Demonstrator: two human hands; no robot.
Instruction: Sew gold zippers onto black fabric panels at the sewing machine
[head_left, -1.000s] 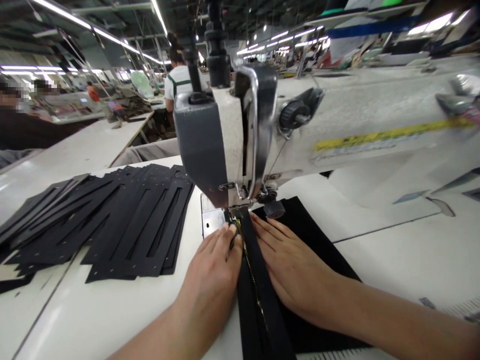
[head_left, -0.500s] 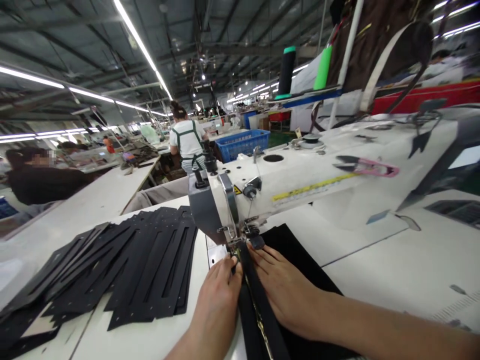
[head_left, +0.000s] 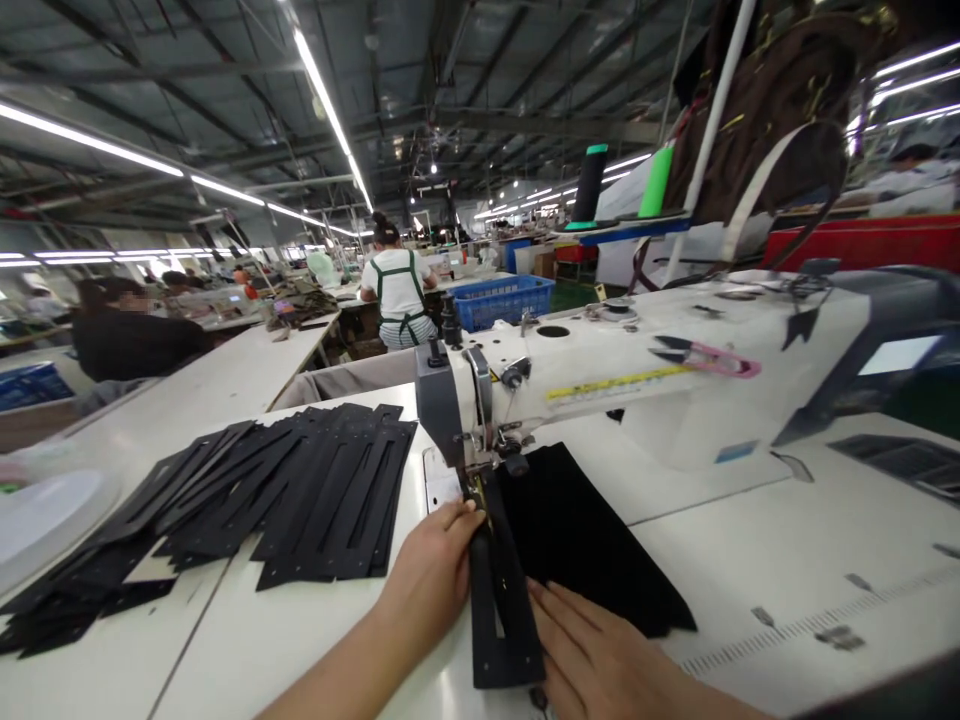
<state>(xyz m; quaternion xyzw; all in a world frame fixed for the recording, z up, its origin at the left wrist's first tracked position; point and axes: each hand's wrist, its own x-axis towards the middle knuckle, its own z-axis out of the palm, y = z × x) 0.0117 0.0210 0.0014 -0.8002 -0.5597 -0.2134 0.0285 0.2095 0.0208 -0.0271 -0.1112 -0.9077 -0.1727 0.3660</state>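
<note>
Left fingers curled on black slotted strip, can't tell if pinching; right fingers extended, unclenched, at its right edge. Strip's on counter, far end under sewing machine.

Left hand farther forward, fingers bent, right hand nearer, palm down, fingers extended, forearms angled inward

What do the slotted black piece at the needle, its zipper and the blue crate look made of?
Slotted black piece: probably leather or synthetic, low-sheen; smooth face, clean-cut edges.
Zipper: likely metal, brass-toned; gold glints, though plated plastic isn't ruled out.
Blue crate: likely molded plastic, slightly glossy; uniform color, openwork walls.
</note>
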